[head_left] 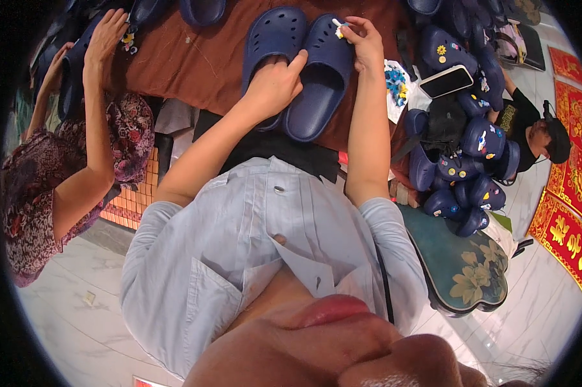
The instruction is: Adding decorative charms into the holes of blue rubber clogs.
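Note:
Two navy blue clogs with round holes lie side by side, toes pointing away from me. My left hand [276, 88] reaches into the left clog [275, 31]; its fingers go inside the opening and are partly hidden, while the thumb stays outside by the inner edge. At the toe of the right clog [316, 97], my right hand [366, 46] pinches a small white and yellow shoe charm [338, 29] between thumb and fingertips. The charm is against or just over the clog's upper; I cannot tell whether it sits in a hole.
A brown cloth [187, 58] lies under the clogs. To the right are blue charms [395, 84] on white paper, a phone [445, 82] and a heap of decorated clogs [483, 138]. At left, a co-worker's hands [107, 35] handle another clog. A flowered stool [462, 258] stands lower right.

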A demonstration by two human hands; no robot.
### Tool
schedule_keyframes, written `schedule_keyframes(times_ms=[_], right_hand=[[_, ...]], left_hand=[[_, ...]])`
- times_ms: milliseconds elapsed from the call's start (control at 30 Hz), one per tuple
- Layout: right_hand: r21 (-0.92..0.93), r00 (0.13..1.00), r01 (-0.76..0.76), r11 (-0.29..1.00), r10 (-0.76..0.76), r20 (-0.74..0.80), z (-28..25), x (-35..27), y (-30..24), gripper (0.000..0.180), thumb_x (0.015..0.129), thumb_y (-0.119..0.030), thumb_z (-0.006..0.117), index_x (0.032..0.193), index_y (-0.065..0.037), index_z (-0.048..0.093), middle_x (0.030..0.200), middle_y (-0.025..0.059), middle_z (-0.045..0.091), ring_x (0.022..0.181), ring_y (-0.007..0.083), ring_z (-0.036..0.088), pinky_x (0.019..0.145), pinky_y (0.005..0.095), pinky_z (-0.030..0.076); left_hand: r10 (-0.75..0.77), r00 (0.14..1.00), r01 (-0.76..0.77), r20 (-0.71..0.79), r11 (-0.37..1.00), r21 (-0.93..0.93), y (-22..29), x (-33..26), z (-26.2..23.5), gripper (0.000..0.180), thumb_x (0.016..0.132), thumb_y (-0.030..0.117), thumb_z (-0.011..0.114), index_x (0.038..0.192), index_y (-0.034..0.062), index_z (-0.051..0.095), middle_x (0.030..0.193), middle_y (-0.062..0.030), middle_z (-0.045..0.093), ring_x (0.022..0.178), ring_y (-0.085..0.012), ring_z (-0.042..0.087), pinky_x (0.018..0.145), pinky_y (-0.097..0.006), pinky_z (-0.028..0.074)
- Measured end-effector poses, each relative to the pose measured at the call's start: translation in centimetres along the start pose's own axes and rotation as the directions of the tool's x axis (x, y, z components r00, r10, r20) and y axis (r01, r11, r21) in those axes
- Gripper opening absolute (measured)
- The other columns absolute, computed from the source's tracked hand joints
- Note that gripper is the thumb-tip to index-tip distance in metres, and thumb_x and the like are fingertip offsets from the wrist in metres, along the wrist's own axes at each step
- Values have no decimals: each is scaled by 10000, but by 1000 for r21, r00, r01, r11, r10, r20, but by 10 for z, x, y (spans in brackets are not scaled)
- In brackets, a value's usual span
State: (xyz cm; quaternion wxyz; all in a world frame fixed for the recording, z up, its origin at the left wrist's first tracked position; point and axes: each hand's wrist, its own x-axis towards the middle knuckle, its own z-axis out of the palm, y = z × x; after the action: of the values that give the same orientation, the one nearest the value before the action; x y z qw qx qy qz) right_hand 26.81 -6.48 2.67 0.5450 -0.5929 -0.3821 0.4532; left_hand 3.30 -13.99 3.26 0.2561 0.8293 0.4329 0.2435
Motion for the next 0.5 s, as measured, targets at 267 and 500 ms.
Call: schedule_keyframes(times_ms=[267, 500], right_hand=[[-24, 980, -172, 985, 173, 98, -10, 8, -10, 338, 777, -17, 801, 1092, -46, 684, 1023, 80, 676, 846, 175, 644, 767, 291, 525], [72, 936, -252, 965, 225, 271, -21, 14, -8, 371, 831, 22, 733, 1188, -22, 642, 1082, 82, 649, 948, 166, 640, 838, 272, 520]], left_hand=[[51, 998, -50, -48, 998, 28, 0, 0, 1, 583, 851, 118, 635, 1403, 53, 461, 859, -251, 614, 802, -422, 602, 751, -490, 500], [24, 1000, -24, -3, 998, 54, 2, -3, -2, 607, 837, 102, 640, 1407, 31, 445, 864, -252, 618, 812, -419, 602, 756, -490, 495]])
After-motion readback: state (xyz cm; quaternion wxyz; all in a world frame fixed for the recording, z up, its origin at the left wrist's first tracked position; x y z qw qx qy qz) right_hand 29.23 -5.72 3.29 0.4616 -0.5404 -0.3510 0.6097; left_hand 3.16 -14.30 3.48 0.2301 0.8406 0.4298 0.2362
